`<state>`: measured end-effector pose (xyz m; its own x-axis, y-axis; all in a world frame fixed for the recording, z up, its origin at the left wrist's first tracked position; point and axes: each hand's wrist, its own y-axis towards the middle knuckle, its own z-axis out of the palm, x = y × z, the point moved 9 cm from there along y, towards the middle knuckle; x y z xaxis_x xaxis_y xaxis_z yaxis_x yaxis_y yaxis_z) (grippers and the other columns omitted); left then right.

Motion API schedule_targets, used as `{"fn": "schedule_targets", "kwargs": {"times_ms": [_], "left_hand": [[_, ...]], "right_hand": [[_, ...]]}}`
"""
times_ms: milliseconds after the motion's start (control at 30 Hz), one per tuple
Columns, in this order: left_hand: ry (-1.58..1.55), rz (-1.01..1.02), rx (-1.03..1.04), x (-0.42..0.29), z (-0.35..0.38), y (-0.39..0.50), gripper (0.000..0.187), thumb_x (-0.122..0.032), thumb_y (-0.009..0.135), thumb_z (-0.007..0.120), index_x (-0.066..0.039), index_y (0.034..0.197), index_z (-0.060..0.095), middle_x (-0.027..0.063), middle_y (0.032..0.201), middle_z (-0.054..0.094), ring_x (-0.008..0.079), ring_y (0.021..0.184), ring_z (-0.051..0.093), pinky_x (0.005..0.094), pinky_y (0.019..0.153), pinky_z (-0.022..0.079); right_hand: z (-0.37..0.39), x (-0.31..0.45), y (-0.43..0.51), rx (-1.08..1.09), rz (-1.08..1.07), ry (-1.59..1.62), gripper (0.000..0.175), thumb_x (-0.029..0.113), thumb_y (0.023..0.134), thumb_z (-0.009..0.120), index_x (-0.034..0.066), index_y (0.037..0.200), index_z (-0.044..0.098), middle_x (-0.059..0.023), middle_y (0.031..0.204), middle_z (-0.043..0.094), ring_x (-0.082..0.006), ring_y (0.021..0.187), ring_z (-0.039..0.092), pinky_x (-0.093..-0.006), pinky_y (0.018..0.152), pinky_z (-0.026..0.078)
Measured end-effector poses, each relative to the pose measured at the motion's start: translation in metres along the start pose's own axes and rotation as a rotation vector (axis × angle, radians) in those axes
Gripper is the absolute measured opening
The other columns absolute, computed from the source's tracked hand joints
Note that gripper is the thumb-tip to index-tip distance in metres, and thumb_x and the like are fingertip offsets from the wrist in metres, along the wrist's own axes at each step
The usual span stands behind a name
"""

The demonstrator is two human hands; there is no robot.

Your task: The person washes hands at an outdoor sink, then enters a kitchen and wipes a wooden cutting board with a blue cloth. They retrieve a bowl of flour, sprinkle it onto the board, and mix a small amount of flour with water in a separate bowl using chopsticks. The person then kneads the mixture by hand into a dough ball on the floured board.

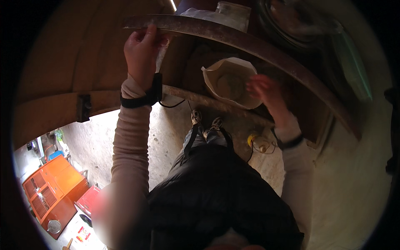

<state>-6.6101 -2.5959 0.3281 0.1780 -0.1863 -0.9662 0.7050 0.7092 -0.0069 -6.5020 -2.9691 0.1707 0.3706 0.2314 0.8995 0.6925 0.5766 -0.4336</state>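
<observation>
My left hand (143, 47) grips the left end of a long dark wooden board (218, 34), thumb laid over its front edge. Under the board is a dark compartment holding an open white sack (215, 75) with a crumpled, turned-out rim. Pale material (231, 86) shows at the bottom of the sack, too dim to name. My right hand (264, 89) is blurred by movement at the sack's right rim, its fingers curled. Whether it touches the rim cannot be made out.
Clear plastic wrapping (200, 13) and a boxy container (234, 14) rest above the board. A wooden rail (215, 106) crosses the compartment's front. On the floor stands a yellow-topped clear jar (261, 143). An orange cabinet (56, 184) is at lower left, a wooden door (56, 62) at left.
</observation>
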Motion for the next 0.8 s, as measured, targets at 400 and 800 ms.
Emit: {"fn": "schedule_targets", "kwargs": {"times_ms": [400, 800], "left_hand": [[0.17, -0.095, 0.023, 0.001, -0.004, -0.013, 0.028, -0.023, 0.101, 0.059, 0.003, 0.106, 0.051, 0.0142, 0.095, 0.068, 0.0237, 0.083, 0.072, 0.0302, 0.072, 0.056], [0.149, -0.123, 0.019, 0.002, -0.012, -0.01, 0.031, -0.022, 0.1, 0.06, 0.005, 0.112, 0.05, 0.0147, 0.101, 0.065, 0.0242, 0.089, 0.071, 0.0377, 0.08, 0.06]], "right_hand": [[0.035, -0.128, 0.186, -0.002, 0.102, -1.208, 0.041, 0.026, 0.094, 0.061, 0.0084, 0.131, 0.057, -0.0095, 0.118, 0.066, -0.0264, 0.106, 0.064, -0.0405, 0.085, 0.054], [0.026, -0.131, 0.168, -0.027, 0.072, -1.189, 0.042, 0.027, 0.094, 0.061, 0.0082, 0.131, 0.057, -0.0097, 0.12, 0.065, -0.0267, 0.107, 0.064, -0.0413, 0.087, 0.054]]}}
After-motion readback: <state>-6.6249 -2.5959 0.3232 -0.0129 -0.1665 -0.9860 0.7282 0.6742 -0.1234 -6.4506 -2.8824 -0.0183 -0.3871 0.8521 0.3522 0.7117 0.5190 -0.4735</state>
